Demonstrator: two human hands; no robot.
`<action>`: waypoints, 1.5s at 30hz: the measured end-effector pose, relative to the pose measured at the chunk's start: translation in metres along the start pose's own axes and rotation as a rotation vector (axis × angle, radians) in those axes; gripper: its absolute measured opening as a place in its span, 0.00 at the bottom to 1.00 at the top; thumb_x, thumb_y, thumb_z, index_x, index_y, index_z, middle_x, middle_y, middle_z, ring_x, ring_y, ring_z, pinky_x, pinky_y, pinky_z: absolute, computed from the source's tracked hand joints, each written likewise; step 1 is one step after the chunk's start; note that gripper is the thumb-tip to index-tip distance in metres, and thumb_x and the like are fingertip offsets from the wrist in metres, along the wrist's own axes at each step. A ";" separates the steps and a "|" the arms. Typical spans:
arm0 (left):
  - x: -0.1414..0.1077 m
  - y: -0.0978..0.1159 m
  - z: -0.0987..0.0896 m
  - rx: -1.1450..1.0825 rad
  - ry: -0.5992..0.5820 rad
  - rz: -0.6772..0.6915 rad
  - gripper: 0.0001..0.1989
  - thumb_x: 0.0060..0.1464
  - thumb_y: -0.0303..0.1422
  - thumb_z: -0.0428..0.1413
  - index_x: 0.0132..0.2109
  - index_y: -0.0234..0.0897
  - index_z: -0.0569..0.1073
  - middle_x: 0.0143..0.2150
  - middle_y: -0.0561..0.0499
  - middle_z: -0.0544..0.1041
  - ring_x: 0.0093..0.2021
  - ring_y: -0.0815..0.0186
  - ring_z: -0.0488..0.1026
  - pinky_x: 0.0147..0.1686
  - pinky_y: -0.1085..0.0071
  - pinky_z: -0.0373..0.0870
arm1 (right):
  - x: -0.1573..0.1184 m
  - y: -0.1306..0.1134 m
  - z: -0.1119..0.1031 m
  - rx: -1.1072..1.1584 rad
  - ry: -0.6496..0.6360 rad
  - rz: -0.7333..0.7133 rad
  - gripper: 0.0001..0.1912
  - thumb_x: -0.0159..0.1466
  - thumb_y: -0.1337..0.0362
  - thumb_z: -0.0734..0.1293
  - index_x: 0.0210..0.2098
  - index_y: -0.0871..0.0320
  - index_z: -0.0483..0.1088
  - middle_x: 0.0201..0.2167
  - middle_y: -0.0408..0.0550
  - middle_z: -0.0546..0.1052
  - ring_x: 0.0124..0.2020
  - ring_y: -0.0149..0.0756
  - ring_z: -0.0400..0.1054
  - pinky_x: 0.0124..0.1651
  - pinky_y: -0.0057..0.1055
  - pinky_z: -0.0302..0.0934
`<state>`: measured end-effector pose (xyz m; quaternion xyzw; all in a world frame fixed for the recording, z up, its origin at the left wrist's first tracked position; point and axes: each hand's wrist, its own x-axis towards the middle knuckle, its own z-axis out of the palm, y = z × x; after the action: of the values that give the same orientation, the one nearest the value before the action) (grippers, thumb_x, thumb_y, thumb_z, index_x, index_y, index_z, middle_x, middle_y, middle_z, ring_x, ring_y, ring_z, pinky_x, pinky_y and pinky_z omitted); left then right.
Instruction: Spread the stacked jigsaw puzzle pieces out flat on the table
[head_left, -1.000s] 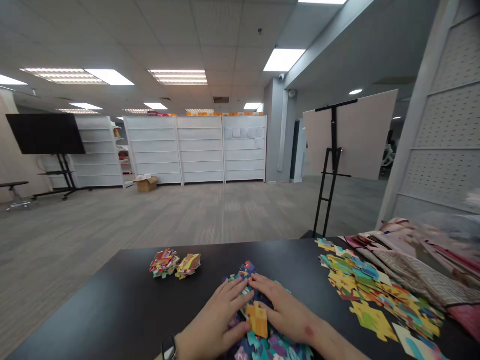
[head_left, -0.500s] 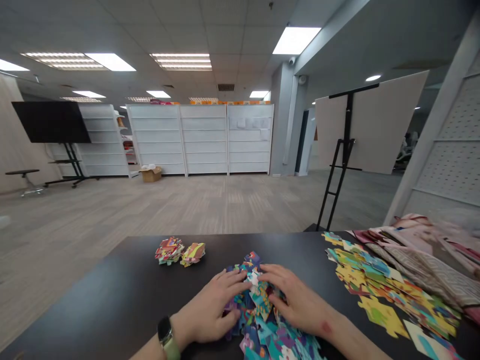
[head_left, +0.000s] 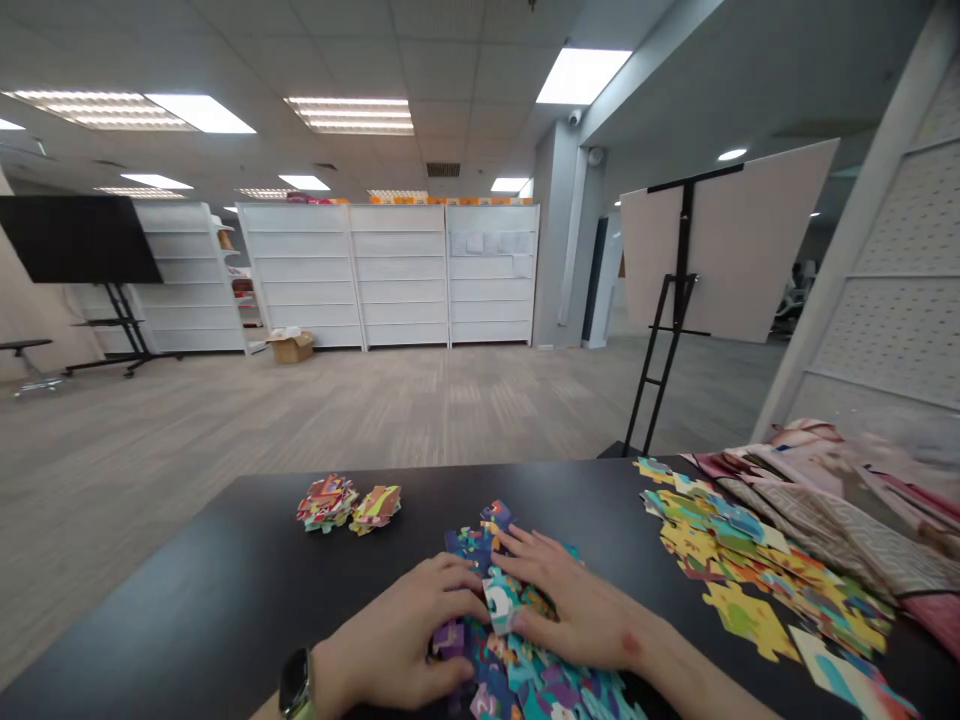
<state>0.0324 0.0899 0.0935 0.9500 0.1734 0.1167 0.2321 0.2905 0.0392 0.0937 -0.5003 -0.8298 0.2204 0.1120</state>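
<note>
The black table (head_left: 187, 590) stretches out before me, with a patterned cloth (head_left: 855, 525) bunched along its right side. Just beside the cloth, on the table, a broad scatter of yellow-green jigsaw pieces (head_left: 739, 550) looks the same as a second ago.

The change is all in the heap of blue, purple and teal jigsaw pieces (head_left: 559, 690), which lies near me at the middle of the table, between my hands. A second ago an orange-yellow piece was uppermost there; now I cannot see it. I take this to mean that I am shifting the pieces about within the heap, which I judge to be loose and unjoined.

My right hand (head_left: 564, 605) lies over the heap's right side, partly open, fingers reaching toward the far end, closed on nothing. My left hand (head_left: 412, 630) is curved at the left edge, its thumb well apart from its fingers, and clamps nothing that I can see.

At the far left, the red-topped stack (head_left: 328, 503) and the smaller stack (head_left: 376, 509) just right of it stay untouched. Smallest of all, one white-and-teal piece (head_left: 501, 600) now sits uppermost between my hands, by the tip of my right thumb.
</note>
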 end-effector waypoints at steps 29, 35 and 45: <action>0.008 -0.016 0.029 0.125 -0.087 -0.054 0.55 0.55 0.63 0.55 0.75 0.48 0.36 0.77 0.40 0.34 0.75 0.40 0.36 0.70 0.39 0.43 | -0.033 -0.008 0.007 -0.015 0.109 0.016 0.29 0.67 0.45 0.66 0.65 0.43 0.65 0.73 0.46 0.54 0.72 0.56 0.48 0.71 0.55 0.46; 0.040 -0.017 0.019 0.234 -0.056 -0.038 0.34 0.67 0.57 0.44 0.73 0.49 0.52 0.76 0.43 0.47 0.75 0.45 0.41 0.69 0.36 0.39 | -0.065 0.021 0.049 -0.096 0.088 0.095 0.39 0.64 0.43 0.68 0.70 0.37 0.52 0.74 0.45 0.47 0.73 0.67 0.39 0.70 0.69 0.36; -0.023 -0.005 0.002 0.125 -0.148 -0.117 0.43 0.61 0.59 0.51 0.74 0.55 0.42 0.77 0.46 0.42 0.74 0.39 0.40 0.68 0.33 0.42 | -0.015 0.013 0.016 -0.233 0.112 0.272 0.39 0.69 0.35 0.53 0.72 0.45 0.48 0.74 0.52 0.45 0.74 0.59 0.35 0.71 0.66 0.32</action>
<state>0.0102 0.0847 0.0859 0.9569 0.2179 0.0214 0.1909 0.3014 0.0272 0.0739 -0.6290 -0.7668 0.1079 0.0685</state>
